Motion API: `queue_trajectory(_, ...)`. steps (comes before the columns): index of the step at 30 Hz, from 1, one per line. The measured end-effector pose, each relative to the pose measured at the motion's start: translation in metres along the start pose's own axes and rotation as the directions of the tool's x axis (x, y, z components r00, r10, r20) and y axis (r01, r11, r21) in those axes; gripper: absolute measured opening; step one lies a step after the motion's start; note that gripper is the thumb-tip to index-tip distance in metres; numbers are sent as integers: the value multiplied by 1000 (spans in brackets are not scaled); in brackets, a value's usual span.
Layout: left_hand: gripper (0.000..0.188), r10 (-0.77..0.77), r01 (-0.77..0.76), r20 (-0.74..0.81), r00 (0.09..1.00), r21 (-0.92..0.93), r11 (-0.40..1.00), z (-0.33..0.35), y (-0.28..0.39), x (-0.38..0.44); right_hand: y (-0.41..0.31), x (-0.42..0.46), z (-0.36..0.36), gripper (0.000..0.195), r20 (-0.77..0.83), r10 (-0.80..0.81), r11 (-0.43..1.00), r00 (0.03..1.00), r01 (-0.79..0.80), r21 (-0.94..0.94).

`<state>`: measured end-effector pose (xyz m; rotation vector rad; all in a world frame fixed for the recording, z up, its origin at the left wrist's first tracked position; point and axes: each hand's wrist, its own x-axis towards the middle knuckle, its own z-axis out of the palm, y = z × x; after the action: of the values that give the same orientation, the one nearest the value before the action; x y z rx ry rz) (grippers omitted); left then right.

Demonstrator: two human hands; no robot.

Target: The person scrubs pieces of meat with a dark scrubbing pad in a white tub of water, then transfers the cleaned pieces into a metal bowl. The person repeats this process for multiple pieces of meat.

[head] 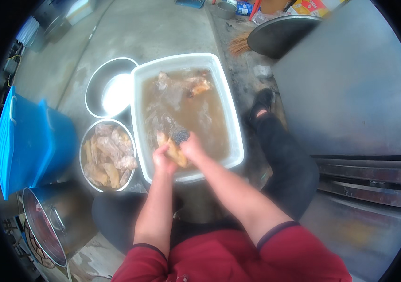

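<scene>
Over the near end of a white plastic tub (pixel 236 141) of cloudy brown water, my left hand (pixel 164 157) grips a yellowish piece of meat, perhaps a trotter (pixel 176 154). My right hand (pixel 192 146) is closed on a dark mesh scrubber (pixel 180 135), which lies close against the piece. More meat pieces (pixel 200 85) stick out of the water at the tub's far end. Left of the tub, a round metal bowl (pixel 110 155) is heaped with pale and yellowish meat pieces. Behind that bowl is a shiny metal basin (pixel 96 88) with bright glare inside.
Blue plastic bins (pixel 27 141) and a large metal pot (pixel 63 215) with something reddish inside stand at the left. A stainless steel cabinet (pixel 348 91) rises at the right. Near it are a round metal lid (pixel 281 33), a straw broom (pixel 240 44) and a whitish block (pixel 262 71).
</scene>
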<state>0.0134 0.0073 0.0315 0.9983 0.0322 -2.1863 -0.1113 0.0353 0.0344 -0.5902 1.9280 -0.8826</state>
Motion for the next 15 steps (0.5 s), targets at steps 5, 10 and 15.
queue_trajectory(5,40,-97,111,147,984,-93,989,5,6,-2,24,33,-47,37,-117,43,890,992,-91,-447)
queue_trajectory(10,32,-121,126,82,989,-59,990,0,8,8,64,29,-68,39,225,21,458,974,191,-868)
queue_trajectory(15,30,-182,181,49,982,41,983,-2,9,17,30,32,-61,55,301,-40,991,953,77,-111)
